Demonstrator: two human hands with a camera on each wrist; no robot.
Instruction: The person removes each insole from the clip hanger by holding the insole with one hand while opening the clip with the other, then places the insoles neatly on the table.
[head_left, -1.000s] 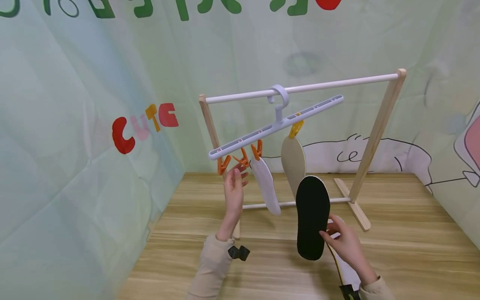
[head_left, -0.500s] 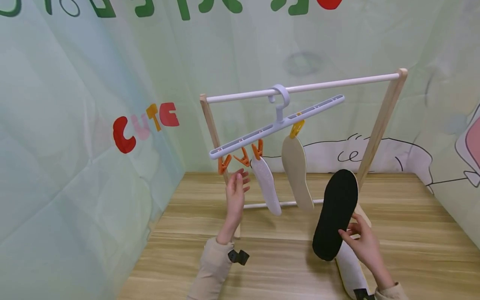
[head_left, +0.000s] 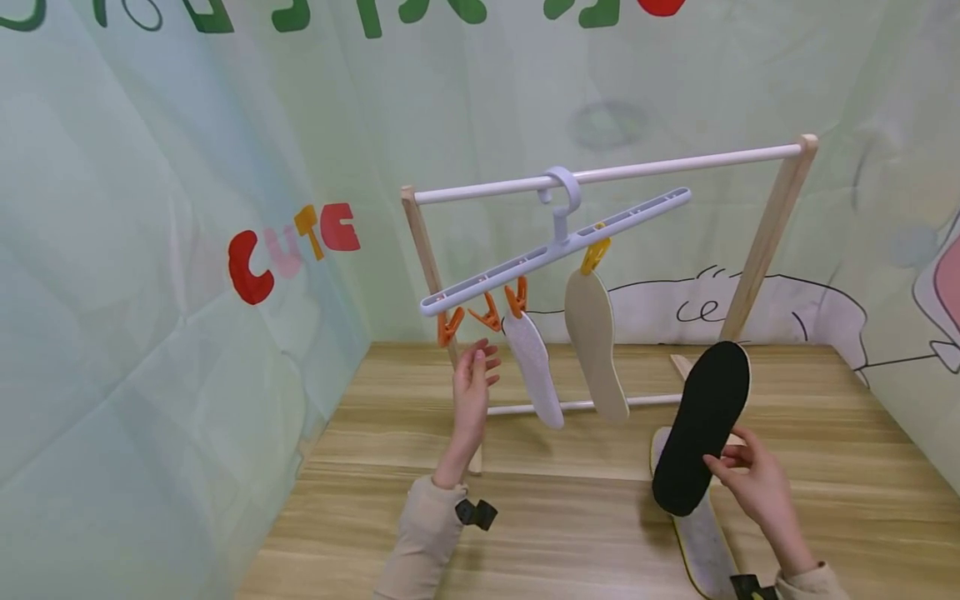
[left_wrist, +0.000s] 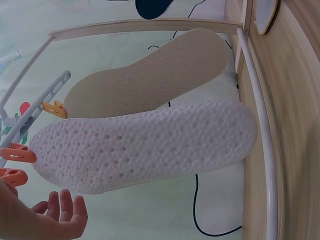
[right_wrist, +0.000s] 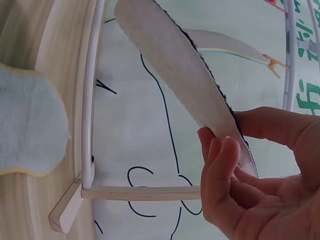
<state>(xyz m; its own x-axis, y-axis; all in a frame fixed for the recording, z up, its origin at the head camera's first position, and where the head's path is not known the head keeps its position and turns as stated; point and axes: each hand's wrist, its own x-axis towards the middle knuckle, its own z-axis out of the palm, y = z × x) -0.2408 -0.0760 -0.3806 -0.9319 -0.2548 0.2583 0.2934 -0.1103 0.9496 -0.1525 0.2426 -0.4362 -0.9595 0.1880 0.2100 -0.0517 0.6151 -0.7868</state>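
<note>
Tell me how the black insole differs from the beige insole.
The right hand pinches the black insole; the yellow clip holds the beige insole. In the head view, the black insole's upper end leans right, the beige insole's left. Both are long with rounded ends.

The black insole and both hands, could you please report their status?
Right hand pinching black insole, tilted, off the table. Left hand empty, near orange clips. White insole and tan insole hang between the hands in head view.
</note>
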